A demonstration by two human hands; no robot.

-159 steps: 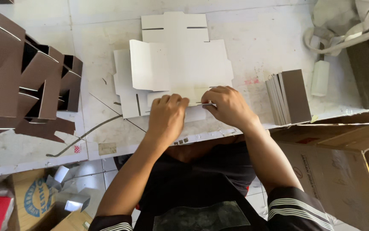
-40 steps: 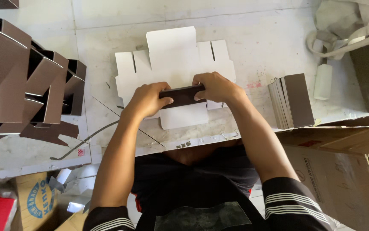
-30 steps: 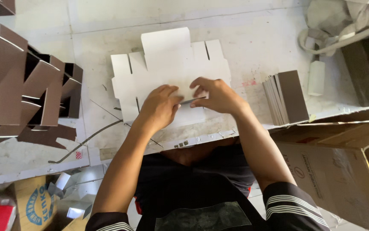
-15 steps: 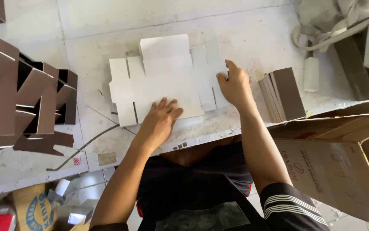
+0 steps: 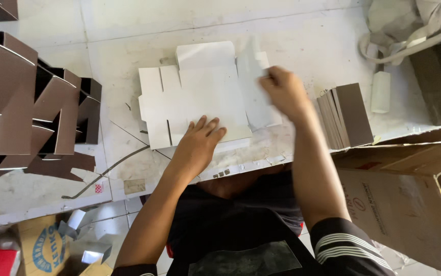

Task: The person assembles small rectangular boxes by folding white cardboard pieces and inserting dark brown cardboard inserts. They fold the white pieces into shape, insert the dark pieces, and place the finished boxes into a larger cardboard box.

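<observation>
- A flat white box blank [image 5: 200, 102] lies on the pale table [image 5: 307, 41], white side up.
- The left hand [image 5: 197, 145] presses it down, fingers spread, gripping nothing.
- The right hand [image 5: 284, 92], blurred, seems to pinch its right flap [image 5: 256, 94], lifting it.
- A stack of brown blanks [image 5: 345, 115] sits just right.

white carton blank [image 5: 205, 97], brown folded boxes [image 5: 21, 97], striped sleeve [image 5: 353, 245]
</observation>
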